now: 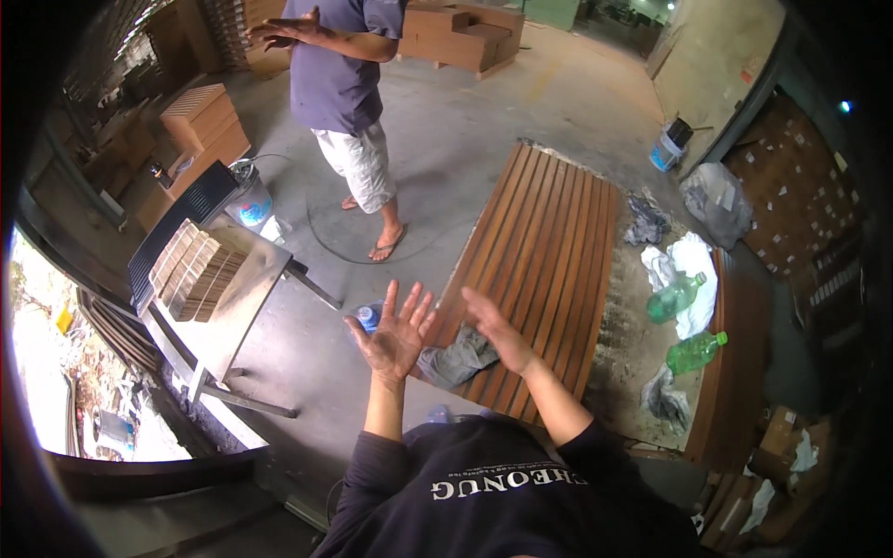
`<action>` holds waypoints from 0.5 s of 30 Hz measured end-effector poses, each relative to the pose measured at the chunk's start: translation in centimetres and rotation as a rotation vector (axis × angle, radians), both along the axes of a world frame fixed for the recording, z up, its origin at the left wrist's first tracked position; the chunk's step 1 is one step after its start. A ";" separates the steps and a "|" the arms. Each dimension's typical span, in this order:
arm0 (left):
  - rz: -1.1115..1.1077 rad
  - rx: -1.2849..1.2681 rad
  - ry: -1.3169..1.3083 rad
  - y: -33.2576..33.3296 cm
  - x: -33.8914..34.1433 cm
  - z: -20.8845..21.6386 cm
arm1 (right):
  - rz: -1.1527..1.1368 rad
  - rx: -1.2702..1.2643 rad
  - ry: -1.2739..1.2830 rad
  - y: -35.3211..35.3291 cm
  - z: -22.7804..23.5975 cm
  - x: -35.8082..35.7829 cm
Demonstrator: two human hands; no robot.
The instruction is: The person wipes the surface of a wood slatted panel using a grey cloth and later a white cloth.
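Observation:
My left hand (pixel 396 338) is raised with the palm showing and its fingers spread; nothing is in it. My right hand (pixel 499 331) is held up beside it, seen edge-on, its fingers stretched out and empty. Below and between the two hands, a crumpled grey rag (pixel 454 363) lies at the near left corner of a row of long reddish-brown wooden slats (pixel 549 242). Just behind my left hand shows a blue cap (pixel 368 318), most of what it belongs to hidden.
Right of the slats lie two green plastic bottles (pixel 696 353), a white cloth (pixel 694 279) and grey rags (pixel 664 400). A person (pixel 344 74) stands ahead, hands raised. At left, a table (pixel 244 321) bears stacked slat pieces (pixel 197 270). Buckets (pixel 249 201) and stacked boards (pixel 206 126) stand farther off.

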State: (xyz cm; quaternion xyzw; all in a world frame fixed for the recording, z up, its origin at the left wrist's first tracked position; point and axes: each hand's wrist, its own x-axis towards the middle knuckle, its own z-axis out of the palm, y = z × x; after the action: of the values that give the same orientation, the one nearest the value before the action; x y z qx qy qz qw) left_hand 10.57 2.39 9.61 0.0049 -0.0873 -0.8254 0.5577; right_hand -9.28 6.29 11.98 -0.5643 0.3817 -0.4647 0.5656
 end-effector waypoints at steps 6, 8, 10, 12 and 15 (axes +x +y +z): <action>-0.018 -0.025 -0.029 0.9 0.8 -1.5 | 0.021 -0.610 1.400 1.0 2.7 0.5; -0.037 -0.013 -0.014 1.3 0.8 -1.5 | 0.047 -0.650 1.403 1.6 3.5 0.5; -0.027 0.016 -0.014 1.7 0.5 -1.1 | 0.060 -0.689 1.480 1.9 3.8 0.7; -0.033 0.005 -0.030 1.9 0.2 -0.7 | 0.056 -0.670 1.468 2.0 3.8 0.7; -0.075 -0.040 -0.024 2.2 -0.1 -0.4 | 0.028 -0.641 1.439 2.5 3.9 0.5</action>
State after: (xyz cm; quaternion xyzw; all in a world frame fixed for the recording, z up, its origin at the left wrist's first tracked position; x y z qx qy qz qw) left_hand 10.46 4.56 9.23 0.0005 -0.1108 -0.8437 0.5253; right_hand -8.78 8.75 15.92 -0.8668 0.4943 -0.0651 -0.0049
